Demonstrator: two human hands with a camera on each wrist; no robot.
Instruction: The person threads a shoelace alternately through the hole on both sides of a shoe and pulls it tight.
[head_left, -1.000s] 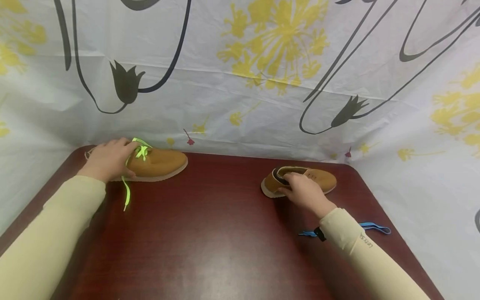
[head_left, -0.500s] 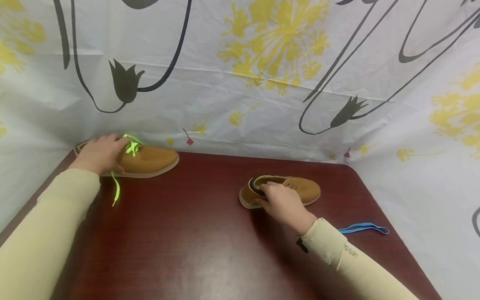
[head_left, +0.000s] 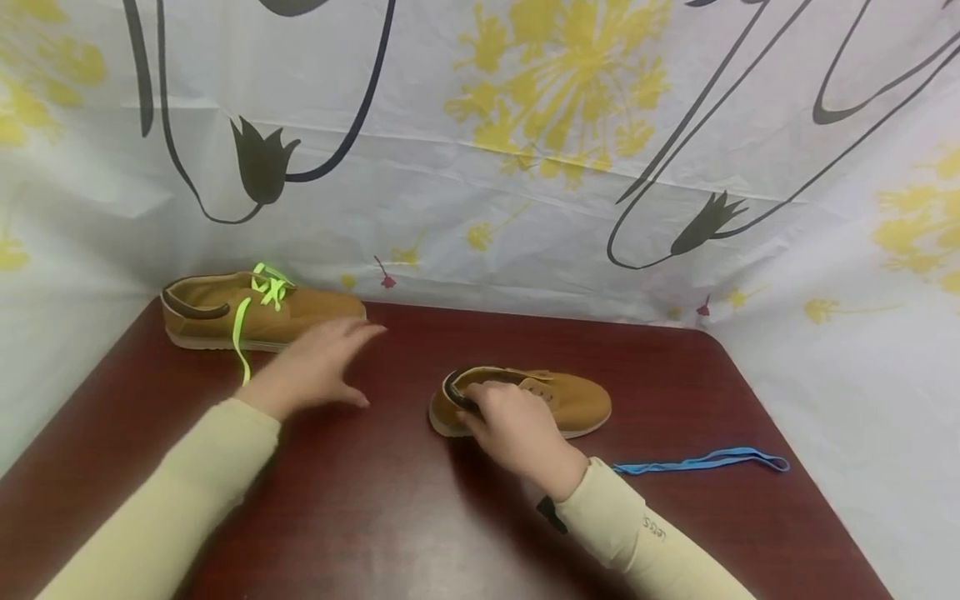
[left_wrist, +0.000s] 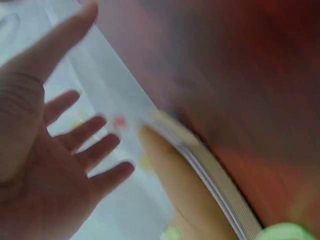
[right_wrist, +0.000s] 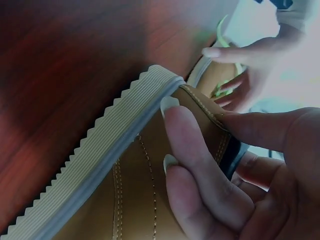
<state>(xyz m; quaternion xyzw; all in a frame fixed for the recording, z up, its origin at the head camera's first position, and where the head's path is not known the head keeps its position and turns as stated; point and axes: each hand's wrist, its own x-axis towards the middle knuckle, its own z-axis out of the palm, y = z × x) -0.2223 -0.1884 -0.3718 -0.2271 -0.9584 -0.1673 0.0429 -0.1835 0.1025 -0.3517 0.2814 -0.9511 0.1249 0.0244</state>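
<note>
A tan shoe (head_left: 581, 404) without a lace stands upright on the table in the head view. My right hand (head_left: 517, 429) grips it at the heel collar, thumb and fingers on either side of the edge, as the right wrist view shows. My left hand (head_left: 311, 371) is in the air between the two shoes, fingers spread and holding nothing. Behind it stands the other tan shoe (head_left: 198, 327), its toe partly hidden by that hand. A lime-green shoelace (head_left: 240, 325) is threaded through its eyelets, with one end hanging down the side.
A blue shoelace (head_left: 697, 463) lies on the dark red table (head_left: 352, 517) to the right, partly covered by my right forearm. White patterned sheeting (head_left: 420, 208) rises behind the table and along its sides.
My left hand has let go of the shoe with the lime-green lace and moved right. My right hand has brought the laceless shoe left and closer to me, baring more of the blue shoelace.
</note>
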